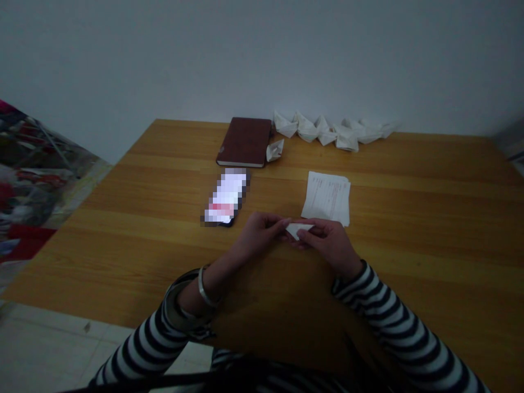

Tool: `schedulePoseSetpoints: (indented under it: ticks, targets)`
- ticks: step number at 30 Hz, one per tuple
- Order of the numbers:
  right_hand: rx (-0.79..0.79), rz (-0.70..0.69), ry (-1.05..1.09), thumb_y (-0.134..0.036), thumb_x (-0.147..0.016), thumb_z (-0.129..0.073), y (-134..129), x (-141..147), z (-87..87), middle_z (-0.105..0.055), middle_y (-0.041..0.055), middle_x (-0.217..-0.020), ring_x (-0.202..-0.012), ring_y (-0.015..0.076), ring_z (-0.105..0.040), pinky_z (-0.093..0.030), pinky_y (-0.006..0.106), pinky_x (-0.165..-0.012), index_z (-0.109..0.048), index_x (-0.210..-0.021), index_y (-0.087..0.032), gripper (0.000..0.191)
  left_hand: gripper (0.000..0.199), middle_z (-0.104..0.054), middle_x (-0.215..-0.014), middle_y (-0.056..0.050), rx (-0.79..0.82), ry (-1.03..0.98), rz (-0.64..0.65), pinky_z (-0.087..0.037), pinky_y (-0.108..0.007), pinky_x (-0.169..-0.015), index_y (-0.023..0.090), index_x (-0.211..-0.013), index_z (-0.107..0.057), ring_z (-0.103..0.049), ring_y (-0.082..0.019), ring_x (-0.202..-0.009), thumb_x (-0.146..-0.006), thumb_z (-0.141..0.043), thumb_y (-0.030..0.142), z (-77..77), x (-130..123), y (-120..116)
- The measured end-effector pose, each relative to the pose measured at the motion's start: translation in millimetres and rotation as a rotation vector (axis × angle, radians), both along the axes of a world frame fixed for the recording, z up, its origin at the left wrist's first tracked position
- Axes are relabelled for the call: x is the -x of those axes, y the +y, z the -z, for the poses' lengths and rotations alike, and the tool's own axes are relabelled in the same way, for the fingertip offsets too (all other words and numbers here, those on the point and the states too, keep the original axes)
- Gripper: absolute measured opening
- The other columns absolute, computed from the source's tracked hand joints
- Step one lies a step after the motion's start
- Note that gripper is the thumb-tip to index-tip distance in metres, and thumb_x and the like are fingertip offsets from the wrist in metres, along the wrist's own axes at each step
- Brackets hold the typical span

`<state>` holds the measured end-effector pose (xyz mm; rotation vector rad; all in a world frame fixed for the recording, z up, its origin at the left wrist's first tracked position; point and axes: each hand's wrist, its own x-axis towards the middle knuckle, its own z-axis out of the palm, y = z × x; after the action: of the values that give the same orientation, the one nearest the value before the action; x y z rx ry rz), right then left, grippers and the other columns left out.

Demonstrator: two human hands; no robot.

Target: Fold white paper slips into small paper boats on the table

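Between my hands is a small piece of white paper (295, 229) folded into a triangle, held just above the wooden table. My left hand (264, 229) pinches its left corner between thumb and fingers. On the other side, my right hand (327, 240) grips it with the thumb pressed on its face and the fingers behind. A stack of printed paper sheets (326, 195) lies just beyond my right hand. Past my left hand rests a phone (227, 195) with its screen lit and blurred out.
A brown notebook (248, 141) lies toward the table's (135, 218) far edge. Beside it stands one small folded paper shape (274, 150), and several more folded white paper shapes (325, 131) line up along the wall. Red items and clutter (28, 240) sit off to the left.
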<state>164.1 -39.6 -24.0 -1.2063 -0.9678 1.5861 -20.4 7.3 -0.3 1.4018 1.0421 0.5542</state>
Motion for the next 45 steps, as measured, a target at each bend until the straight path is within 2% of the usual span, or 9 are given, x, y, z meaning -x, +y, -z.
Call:
schedulePoseSetpoints:
  ticks: [6,13,17,25,29,33,39,45]
  targets:
    - [-0.025,-0.019,-0.016,-0.034,-0.071,-0.081,0,0,-2.7,-0.078,0.0063,-0.077,-0.066,0.016,-0.073,-0.063,0.031,-0.065,-0.074,-0.103,-0.016,0.037,0.026,-0.075,-0.071,-0.006,0.025,-0.008,-0.012,-0.049,-0.02,-0.059,0.011,-0.081,-0.075,-0.065,-0.011,-0.061,-0.09,-0.06,0.03,1.2,0,1]
    - [-0.012,0.045,-0.042,-0.048,-0.078,-0.072,1,-1,-9.2,-0.074,0.004,-0.069,-0.063,0.0166,-0.072,-0.063,0.031,-0.062,-0.076,-0.099,-0.016,0.038,0.027,-0.076,-0.074,-0.007,-0.004,-0.03,-0.001,-0.053,-0.022,-0.064,0.011,-0.083,-0.075,-0.069,-0.014,-0.066,-0.09,-0.059,0.032,6.2,1,2]
    - [0.008,0.04,-0.026,-0.054,-0.083,-0.065,0,-3,-8.9,-0.075,0.0065,-0.072,-0.063,0.0178,-0.073,-0.062,0.03,-0.059,-0.076,-0.103,-0.017,0.043,0.028,-0.076,-0.076,-0.009,-0.023,0.013,-0.008,-0.054,-0.023,-0.064,0.011,-0.086,-0.075,-0.069,-0.015,-0.067,-0.09,-0.06,0.033,7.2,2,3]
    - [0.027,-0.003,-0.018,-0.047,-0.081,-0.07,3,-8,-5.5,-0.077,0.0075,-0.08,-0.068,0.0162,-0.074,-0.063,0.034,-0.071,-0.076,-0.103,-0.018,0.037,0.027,-0.077,-0.079,-0.009,-0.082,0.064,0.006,-0.053,-0.023,-0.064,0.012,-0.089,-0.076,-0.068,-0.013,-0.067,-0.091,-0.059,0.032,7.4,4,4]
    - [0.01,0.021,-0.029,-0.044,-0.08,-0.072,4,-8,-4.5,-0.077,0.0065,-0.077,-0.066,0.0154,-0.073,-0.063,0.031,-0.066,-0.076,-0.099,-0.017,0.033,0.028,-0.077,-0.078,-0.009,-0.062,0.066,0.011,-0.052,-0.022,-0.061,0.011,-0.088,-0.076,-0.068,-0.013,-0.065,-0.091,-0.058,0.033,9.5,4,4]
    - [-0.006,0.06,-0.053,-0.043,-0.077,-0.075,4,-5,-3.6,-0.076,0.0054,-0.073,-0.065,0.0152,-0.073,-0.063,0.029,-0.063,-0.076,-0.096,-0.017,0.033,0.029,-0.077,-0.077,-0.008,-0.11,0.102,0.014,-0.052,-0.023,-0.061,0.012,-0.087,-0.076,-0.069,-0.014,-0.066,-0.09,-0.058,0.035,11.8,4,4]
    - [-0.015,0.083,-0.098,-0.038,-0.073,-0.078,3,-2,-1.0,-0.075,0.0048,-0.069,-0.059,0.0135,-0.07,-0.062,0.028,-0.06,-0.077,-0.094,-0.015,0.031,0.03,-0.077,-0.076,-0.008,-0.082,0.072,0.021,-0.05,-0.021,-0.06,0.012,-0.083,-0.076,-0.067,-0.012,-0.063,-0.091,-0.058,0.035,8.5,2,3]
    - [-0.011,0.082,-0.099,-0.039,-0.07,-0.08,2,-1,-1.7,-0.076,0.0056,-0.07,-0.059,0.0149,-0.071,-0.062,0.028,-0.059,-0.077,-0.094,-0.015,0.034,0.024,-0.076,-0.075,-0.007,-0.068,0.077,-0.032,-0.049,-0.021,-0.057,0.012,-0.085,-0.078,-0.066,-0.013,-0.063,-0.08,-0.072,0.036,9.2,1,2]
